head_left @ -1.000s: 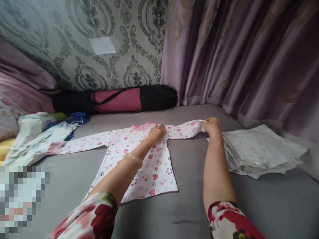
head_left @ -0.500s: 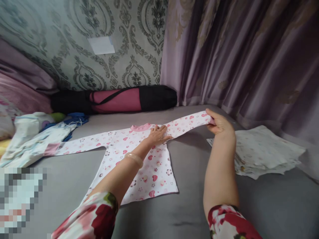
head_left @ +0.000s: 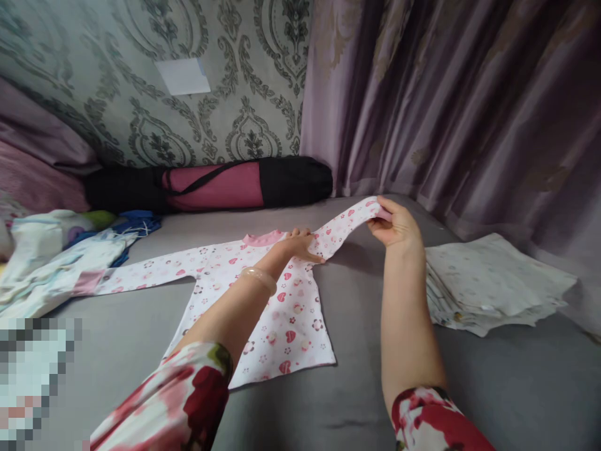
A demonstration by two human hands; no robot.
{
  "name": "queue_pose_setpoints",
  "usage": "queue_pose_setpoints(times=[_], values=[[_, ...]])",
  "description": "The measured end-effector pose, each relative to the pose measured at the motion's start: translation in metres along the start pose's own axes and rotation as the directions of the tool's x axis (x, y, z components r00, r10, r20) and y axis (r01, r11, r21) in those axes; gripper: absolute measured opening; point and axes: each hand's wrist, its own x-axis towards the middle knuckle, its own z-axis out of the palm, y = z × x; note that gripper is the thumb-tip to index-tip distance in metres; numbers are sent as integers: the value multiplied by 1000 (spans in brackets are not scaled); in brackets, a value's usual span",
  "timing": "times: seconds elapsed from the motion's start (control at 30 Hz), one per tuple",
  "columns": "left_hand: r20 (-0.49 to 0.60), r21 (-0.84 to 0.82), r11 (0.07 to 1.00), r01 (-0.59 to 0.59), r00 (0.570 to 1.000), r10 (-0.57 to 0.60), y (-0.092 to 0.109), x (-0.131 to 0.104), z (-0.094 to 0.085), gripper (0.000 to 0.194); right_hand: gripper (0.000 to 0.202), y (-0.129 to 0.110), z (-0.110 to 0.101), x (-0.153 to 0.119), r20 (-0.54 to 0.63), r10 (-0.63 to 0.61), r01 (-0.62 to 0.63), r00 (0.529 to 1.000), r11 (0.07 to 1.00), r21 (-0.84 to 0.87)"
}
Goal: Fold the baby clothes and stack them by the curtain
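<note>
A small white long-sleeved shirt (head_left: 298, 326) with pink hearts, flowers and a pink collar lies spread flat on the grey sheet. My left hand (head_left: 300, 246) rests on its right shoulder, fingers apart and pressing the cloth down. Pinched at the pink cuff, the right-hand sleeve (head_left: 345, 224) is raised off the sheet and bends upward from the shoulder to my right hand (head_left: 395, 222). The other sleeve (head_left: 150, 270) stretches out to the left, its pink cuff beside a heap of clothes. My left forearm hides part of the shirt's front.
A stack of folded pale cloths (head_left: 498, 285) lies on the right. Crumpled white and blue clothes (head_left: 79, 250) are heaped on the left. A black and maroon long bag (head_left: 216, 185) lies along the patterned wall, with a purple curtain (head_left: 422, 94) beside it. The grey sheet (head_left: 357, 382) spreads underneath.
My right hand has moved left and slightly up with the cuff, so the sleeve now bends more. My left hand stays on the shoulder, its wrist a little higher. The view has shifted slightly.
</note>
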Motion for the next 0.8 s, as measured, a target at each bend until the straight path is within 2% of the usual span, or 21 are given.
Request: queue_pose_setpoints(times=[0.07, 0.17, 0.3, 0.43, 0.5, 0.57, 0.67, 0.73, 0.8], values=[[8, -2, 1000, 8, 1000, -8, 2, 0, -4, 106, 14, 5, 12, -6, 8, 73, -74, 997, 997, 31], [-16, -10, 1000, 10, 1000, -11, 2, 2, -4, 104, 14, 14, 34, -22, 92, 130, -133, 987, 991, 33], [-71, -41, 999, -14, 997, 11, -4, 4, 4, 101, 17, 24, 55, -41, 158, 171, -171, 973, 985, -13], [-247, -191, 976, -107, 967, 58, -27, -11, 18, 93, 18, 26, 60, -47, 145, 187, -183, 972, 982, -39], [-350, -346, 927, -144, 937, 15, -45, -29, 24, 81, 18, 26, 59, -46, 126, 187, -185, 974, 982, -34], [-401, -566, 813, -135, 907, -129, -63, -53, 30, 69, 17, 29, 59, -45, 106, 182, -180, 978, 983, -30], [-394, -838, 528, -135, 820, -415, -84, -85, 39, 57, 18, 35, 61, -44, 110, 177, -173, 978, 984, -47], [-357, -923, 325, -204, 770, -529, -91, -98, 44, 51, 21, 41, 64, -43, 128, 181, -173, 975, 982, -70], [-318, -946, 140, -293, 748, -583, -93, -104, 47, 43, 21, 46, 71, -41, 142, 183, -169, 973, 980, -103]])
